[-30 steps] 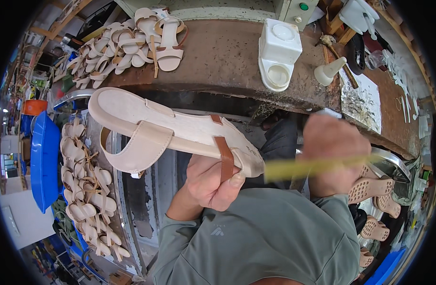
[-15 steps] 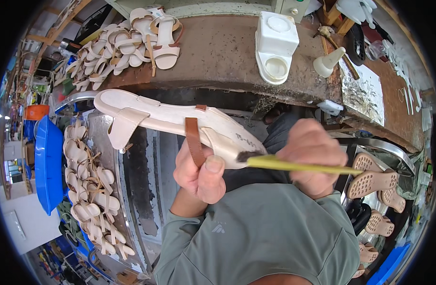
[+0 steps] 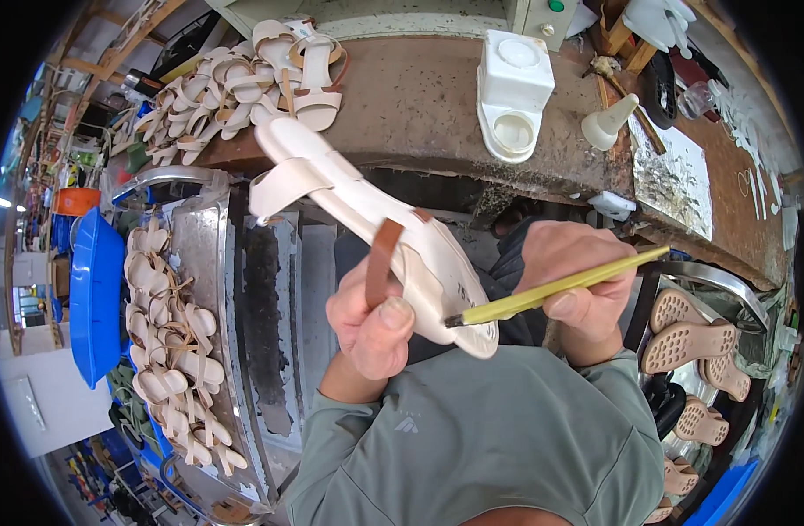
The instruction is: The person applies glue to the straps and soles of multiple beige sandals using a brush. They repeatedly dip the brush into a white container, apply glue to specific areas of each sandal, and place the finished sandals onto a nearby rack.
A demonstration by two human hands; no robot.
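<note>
A beige sandal [image 3: 424, 263] with a brown strap is tilted in front of me, its pale underside up. My left hand [image 3: 367, 329] grips it at the side, thumb and fingers closed by the brown strap. In my right hand [image 3: 577, 272] is a brush [image 3: 542, 294] with a flat yellow-green handle. Its dark tip lies over the sandal's near end, where small dark markings show; I cannot tell whether the tip touches.
On the brown bench stand a white glue pot [image 3: 514, 96] and a pale cone-shaped nozzle [image 3: 608, 123]. Beige sandals [image 3: 235, 83] are heaped at its far left, and more sandals [image 3: 170, 342] fill a metal rack on my left. Beige soles [image 3: 687, 342] hang to my right.
The sandal has turned, its far end swinging away and right, its near end coming toward me. The brush has shifted along the near end, its handle now slanting up to the right.
</note>
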